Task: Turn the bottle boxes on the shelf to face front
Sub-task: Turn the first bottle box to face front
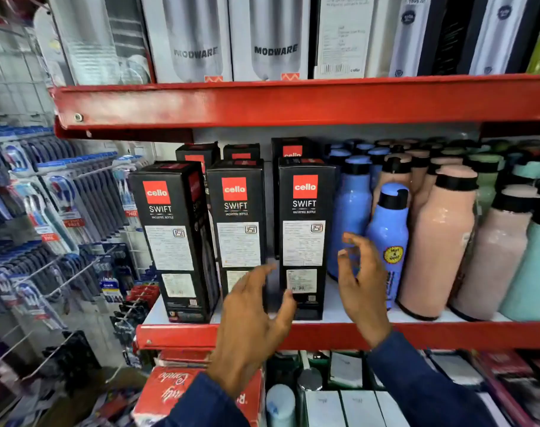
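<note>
Three tall black bottle boxes stand in the front row of the red shelf: a left box angled slightly, a middle box and a right box. All three show a label face with small print. More black boxes stand behind them. My left hand hovers open in front of the gap between the middle and right boxes. My right hand is open just right of the right box, fingers spread, holding nothing.
Blue bottles and pink bottles crowd the shelf right of the boxes. Toothbrush packs hang on hooks at the left. White bottle boxes fill the shelf above. More goods lie below the shelf edge.
</note>
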Tool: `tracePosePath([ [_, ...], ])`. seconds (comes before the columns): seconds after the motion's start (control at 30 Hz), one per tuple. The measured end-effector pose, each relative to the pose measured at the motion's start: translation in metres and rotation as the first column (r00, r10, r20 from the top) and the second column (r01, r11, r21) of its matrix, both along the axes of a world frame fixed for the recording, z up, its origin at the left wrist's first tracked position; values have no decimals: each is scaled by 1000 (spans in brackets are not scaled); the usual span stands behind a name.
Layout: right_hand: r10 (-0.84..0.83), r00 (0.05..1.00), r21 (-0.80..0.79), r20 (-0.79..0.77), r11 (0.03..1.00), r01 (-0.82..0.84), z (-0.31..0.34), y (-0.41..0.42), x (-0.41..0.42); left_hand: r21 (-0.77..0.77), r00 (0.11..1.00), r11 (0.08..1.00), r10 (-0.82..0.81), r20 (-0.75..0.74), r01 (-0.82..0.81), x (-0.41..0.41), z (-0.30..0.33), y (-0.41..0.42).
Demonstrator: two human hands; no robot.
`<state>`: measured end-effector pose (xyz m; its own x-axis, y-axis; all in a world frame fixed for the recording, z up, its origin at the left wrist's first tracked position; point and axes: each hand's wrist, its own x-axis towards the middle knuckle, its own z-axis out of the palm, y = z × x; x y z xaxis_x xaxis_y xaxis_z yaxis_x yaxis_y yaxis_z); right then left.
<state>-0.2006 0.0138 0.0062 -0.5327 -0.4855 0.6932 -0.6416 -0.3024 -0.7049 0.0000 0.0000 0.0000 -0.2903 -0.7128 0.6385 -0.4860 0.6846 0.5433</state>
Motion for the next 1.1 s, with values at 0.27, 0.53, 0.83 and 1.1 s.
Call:
tracePosePath([
  [0.27,205,853,322,480,864,-388,-11,-47,-18,160,999,987,-1,-32,6,-24,-13,4],
  [0.53,305,773,248,556,827,-504,-6,-51,-26,233,998,972,-19,-67,34,-40,-16,-1],
  [0.83,293,798,112,527,906,-407,-1,-5,-18,225,995,972,-53,-90,72,-53,-14,-15],
  [1.1,294,858,114,420,921,-372,-22,21,1,288,980,939,-164,-116,191,-55,-21,-39],
])
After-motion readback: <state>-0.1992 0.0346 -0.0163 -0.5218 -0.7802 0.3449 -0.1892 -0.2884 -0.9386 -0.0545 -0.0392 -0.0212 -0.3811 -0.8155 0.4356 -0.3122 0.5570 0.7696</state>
